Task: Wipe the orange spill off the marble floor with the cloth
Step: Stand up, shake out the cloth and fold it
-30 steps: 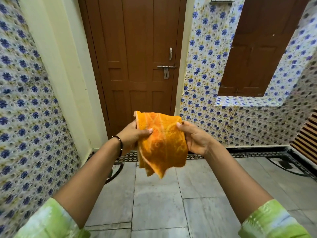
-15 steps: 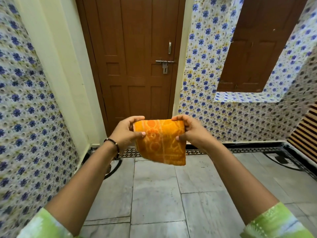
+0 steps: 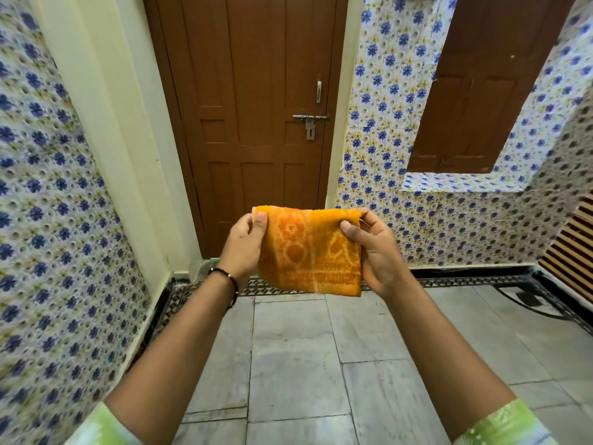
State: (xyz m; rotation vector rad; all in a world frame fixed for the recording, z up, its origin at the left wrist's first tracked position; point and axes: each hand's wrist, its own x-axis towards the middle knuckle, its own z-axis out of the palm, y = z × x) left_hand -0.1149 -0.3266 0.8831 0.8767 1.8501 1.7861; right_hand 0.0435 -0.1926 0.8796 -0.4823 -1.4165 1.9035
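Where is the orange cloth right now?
The orange cloth is up in the air in the middle of the head view, pinched at its top corners by the left hand and right hand, in front of the brown door, above the marble floor.

Soft, even light fills the scene, bright without glare and with no hard shadows. The orange cloth (image 3: 309, 250) and brown door (image 3: 250, 101) are sharp at centre. The floral wall tiles (image 3: 48, 252) smear with blur at the left edge, and wide-angle distortion bends the walls outward.
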